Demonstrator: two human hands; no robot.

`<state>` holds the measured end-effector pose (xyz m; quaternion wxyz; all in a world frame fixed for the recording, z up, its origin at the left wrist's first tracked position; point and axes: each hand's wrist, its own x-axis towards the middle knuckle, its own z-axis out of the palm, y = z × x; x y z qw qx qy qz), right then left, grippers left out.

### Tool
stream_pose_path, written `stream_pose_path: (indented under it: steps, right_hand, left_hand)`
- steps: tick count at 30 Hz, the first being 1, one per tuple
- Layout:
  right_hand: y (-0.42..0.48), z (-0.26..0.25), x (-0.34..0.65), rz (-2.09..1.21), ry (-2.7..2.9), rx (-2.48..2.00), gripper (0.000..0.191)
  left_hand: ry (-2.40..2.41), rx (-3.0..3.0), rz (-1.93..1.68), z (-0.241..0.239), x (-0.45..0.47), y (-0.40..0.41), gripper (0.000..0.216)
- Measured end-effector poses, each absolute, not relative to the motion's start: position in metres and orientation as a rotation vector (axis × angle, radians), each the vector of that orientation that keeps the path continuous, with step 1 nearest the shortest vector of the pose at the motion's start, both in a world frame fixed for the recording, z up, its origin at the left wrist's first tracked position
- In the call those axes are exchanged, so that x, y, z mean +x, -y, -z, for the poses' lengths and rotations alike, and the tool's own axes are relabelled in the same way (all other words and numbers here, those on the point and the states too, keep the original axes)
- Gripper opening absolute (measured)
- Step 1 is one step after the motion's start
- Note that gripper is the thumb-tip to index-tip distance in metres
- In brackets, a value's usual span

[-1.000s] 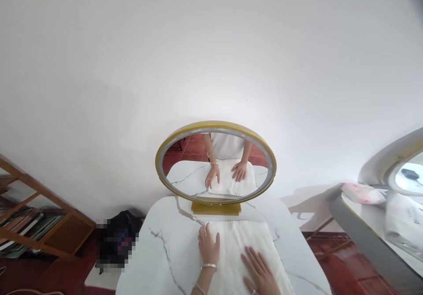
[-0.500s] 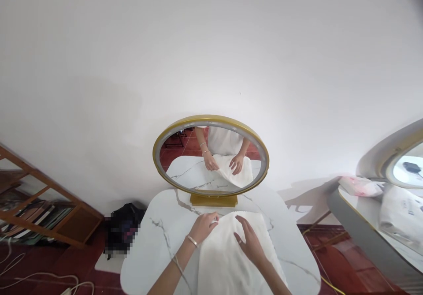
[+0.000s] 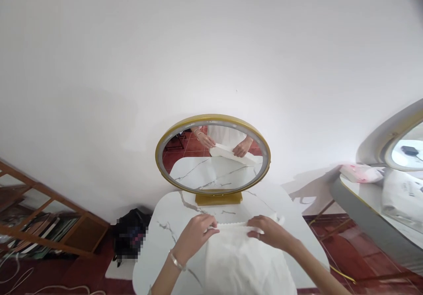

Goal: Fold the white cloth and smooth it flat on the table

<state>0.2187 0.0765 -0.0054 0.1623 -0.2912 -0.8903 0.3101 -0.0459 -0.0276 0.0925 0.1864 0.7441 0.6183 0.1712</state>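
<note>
White cloth (image 3: 246, 262) on the near side of the mirror (image 3: 214, 167), its scalloped far edge held just above the table (image 3: 167, 224). Left hand (image 3: 197, 234), before the mirror's left half, and right hand (image 3: 269, 232), before its right end, both pinch that edge.

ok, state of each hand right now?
Left hand: closed, pinching the far edge of the white cloth.
Right hand: closed, pinching that same edge.

Left hand (image 3: 195, 237) and right hand (image 3: 272, 232) face each other, fingers (image 3: 207, 219) bent and pinching.
</note>
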Motion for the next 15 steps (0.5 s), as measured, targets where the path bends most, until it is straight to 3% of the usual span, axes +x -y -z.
stream_pose_path:
  steps: [4,9,15]
  right_hand:
    - [-0.093,-0.010,0.277,-1.124,2.364,-1.059,0.029]
    - [-0.104,-0.056,0.314,-1.197,2.301,-1.090,0.032]
    - [-0.142,-0.169,0.291,-0.946,1.923,-0.952,0.036]
  left_hand:
    - [-1.758,2.043,-0.554,-0.116,-0.058,0.034,0.014]
    - [-1.760,2.016,-0.647,-0.150,-0.078,0.024,0.022]
    - [-2.008,2.181,-1.140,-0.275,-0.083,-0.026,0.021]
